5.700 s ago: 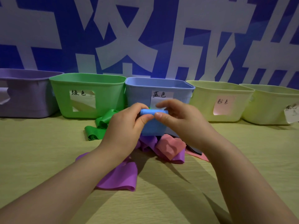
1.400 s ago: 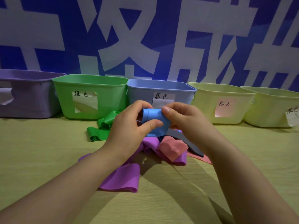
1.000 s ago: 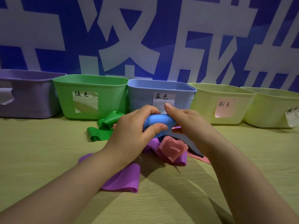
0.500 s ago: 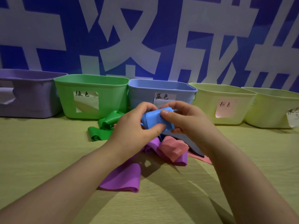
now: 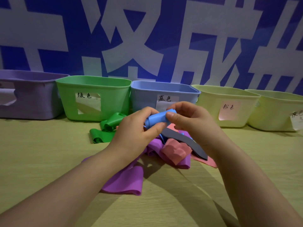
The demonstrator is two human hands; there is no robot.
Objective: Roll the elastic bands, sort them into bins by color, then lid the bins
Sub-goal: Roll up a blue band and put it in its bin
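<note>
We grip blue band, smooth rubbery cylinder roll, mid-frame: left hand fingers curl round lower end, right hand pinches upper end. Below, limp purple band, crumpled pink band, flat dark strip. Glossy plastic blue bin just behind.

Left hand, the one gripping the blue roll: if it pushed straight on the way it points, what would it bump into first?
Probably the front wall of the blue plastic bin, right behind the rolled blue elastic band that the left hand grips; the gap is unclear.
</note>
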